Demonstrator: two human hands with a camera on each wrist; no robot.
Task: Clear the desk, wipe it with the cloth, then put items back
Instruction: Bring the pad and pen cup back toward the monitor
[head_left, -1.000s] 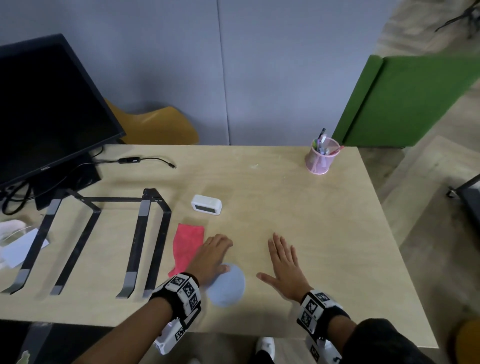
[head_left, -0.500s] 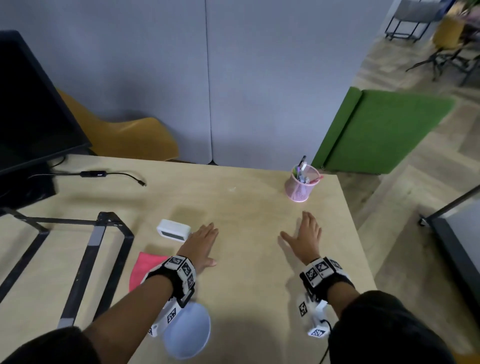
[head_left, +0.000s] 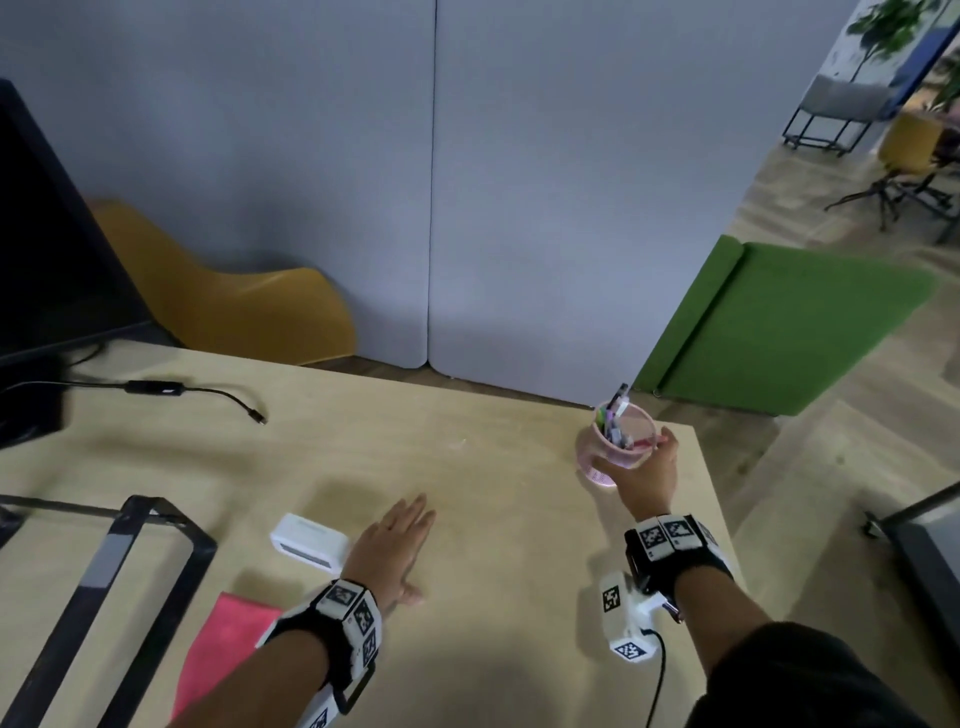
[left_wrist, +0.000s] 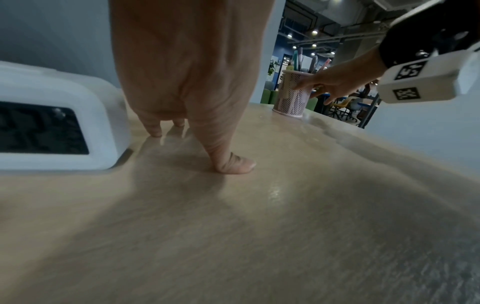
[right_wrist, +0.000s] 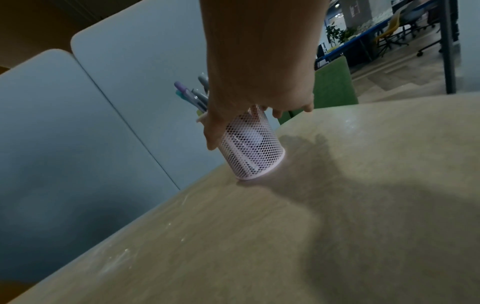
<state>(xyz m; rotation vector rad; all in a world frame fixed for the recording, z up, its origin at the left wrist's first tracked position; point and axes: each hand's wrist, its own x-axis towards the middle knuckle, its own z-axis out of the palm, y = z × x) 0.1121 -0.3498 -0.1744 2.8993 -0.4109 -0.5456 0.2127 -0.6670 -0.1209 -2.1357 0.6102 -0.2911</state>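
A pink mesh pen cup with several pens stands at the desk's far right corner. My right hand wraps round it, the thumb on its near-left side and the fingers round the back by the rim. My left hand lies flat on the desk with straight fingers and holds nothing. A white digital clock sits just left of it. The red cloth lies near the front edge, partly under my left forearm.
A black laptop stand is at the left. Behind it are a black monitor and a loose cable with an adapter. Grey partition panels stand behind the desk. The desk's right edge is close to the cup.
My right hand went from flat on the desk forward to the pen cup and closed round it. My left hand slid forward beside the clock. The round pale disc has left the view.
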